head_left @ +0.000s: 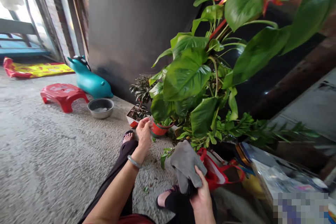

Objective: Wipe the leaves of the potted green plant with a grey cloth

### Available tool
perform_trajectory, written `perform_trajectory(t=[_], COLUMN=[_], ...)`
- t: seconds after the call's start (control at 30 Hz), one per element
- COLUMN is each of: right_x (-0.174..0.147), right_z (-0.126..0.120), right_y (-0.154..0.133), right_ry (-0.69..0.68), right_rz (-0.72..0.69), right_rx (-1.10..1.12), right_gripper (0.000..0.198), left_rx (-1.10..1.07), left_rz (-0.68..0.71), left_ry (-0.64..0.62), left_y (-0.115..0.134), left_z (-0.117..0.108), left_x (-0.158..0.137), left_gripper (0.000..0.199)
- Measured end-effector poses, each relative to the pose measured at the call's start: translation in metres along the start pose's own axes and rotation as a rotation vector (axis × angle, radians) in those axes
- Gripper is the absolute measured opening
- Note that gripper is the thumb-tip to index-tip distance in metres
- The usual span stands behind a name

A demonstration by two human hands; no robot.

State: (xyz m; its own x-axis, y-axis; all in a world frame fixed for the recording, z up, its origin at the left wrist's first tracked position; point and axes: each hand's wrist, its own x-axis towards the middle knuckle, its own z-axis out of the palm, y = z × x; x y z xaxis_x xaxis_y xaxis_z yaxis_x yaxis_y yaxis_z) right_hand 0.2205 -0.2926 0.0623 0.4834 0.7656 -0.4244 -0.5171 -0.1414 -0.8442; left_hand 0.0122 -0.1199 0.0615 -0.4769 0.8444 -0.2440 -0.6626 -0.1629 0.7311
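Observation:
A grey cloth (187, 162) hangs from my right hand (201, 190), pinched between thumb and fingers. My left hand (144, 131) is reached forward with its fingers curled together, beside the red plant pot (159, 129); whatever the fingertips may hold is too small to make out. Large green leaves (186, 73) of a tall potted plant spread out ahead of both hands. A smaller dark-leaved plant (141, 89) grows in a white and red planter (132, 119) just past my left hand.
To the left stand a red plastic stool (64, 92), a metal basin (101, 108) and a teal inflatable animal toy (91, 78). Behind them lies a yellow and red bag (39, 69). On the right are a red bag (214, 171) and a plastic-covered stack (283, 171). Fallen leaves dot the concrete floor (52, 157).

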Motion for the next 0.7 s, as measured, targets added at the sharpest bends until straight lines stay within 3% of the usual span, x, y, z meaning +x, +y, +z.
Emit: perform_trajectory(t=[0.1,0.23,0.3,0.37,0.43,0.5,0.53,0.57,0.63,0.7], right_x=[-0.015,-0.054,-0.076,-0.092,-0.097,-0.091,-0.085,-0.078,-0.063,-0.051], right_z=[0.009,0.031,0.050,0.077,0.111,0.143,0.155,0.163,0.159,0.131], right_y=[-0.043,-0.124,-0.165,-0.199,-0.221,-0.222,-0.214,-0.200,-0.161,-0.120], right_ry=[0.148,0.151,0.093,0.064,0.044,-0.036,-0.096,-0.159,-0.245,-0.261], right_rz=[0.058,-0.375,-0.655,-0.881,-0.955,-0.827,-0.704,-0.556,-0.265,-0.105], right_rx=[0.191,0.312,0.326,0.380,0.474,0.500,0.464,0.399,0.240,0.121], right_gripper=[0.031,0.043,0.030,0.008,0.015,0.011,0.004,0.012,0.036,0.043], left_rx=[0.004,0.139,0.193,0.173,0.071,-0.055,-0.106,-0.139,-0.153,-0.138], left_rz=[0.227,0.417,0.411,0.311,0.183,0.074,0.024,-0.026,-0.123,-0.187], left_ry=[-0.139,-0.435,-0.558,-0.650,-0.700,-0.729,-0.746,-0.762,-0.781,-0.786], left_y=[0.033,0.077,0.090,0.093,0.090,0.083,0.080,0.077,0.074,0.074], left_z=[0.014,0.037,0.051,0.065,0.076,0.081,0.081,0.079,0.072,0.063], left_x=[-0.011,-0.022,-0.026,-0.029,-0.035,-0.043,-0.047,-0.051,-0.057,-0.058], left_gripper=[0.027,0.017,0.018,0.030,0.041,0.048,0.052,0.054,0.059,0.064])
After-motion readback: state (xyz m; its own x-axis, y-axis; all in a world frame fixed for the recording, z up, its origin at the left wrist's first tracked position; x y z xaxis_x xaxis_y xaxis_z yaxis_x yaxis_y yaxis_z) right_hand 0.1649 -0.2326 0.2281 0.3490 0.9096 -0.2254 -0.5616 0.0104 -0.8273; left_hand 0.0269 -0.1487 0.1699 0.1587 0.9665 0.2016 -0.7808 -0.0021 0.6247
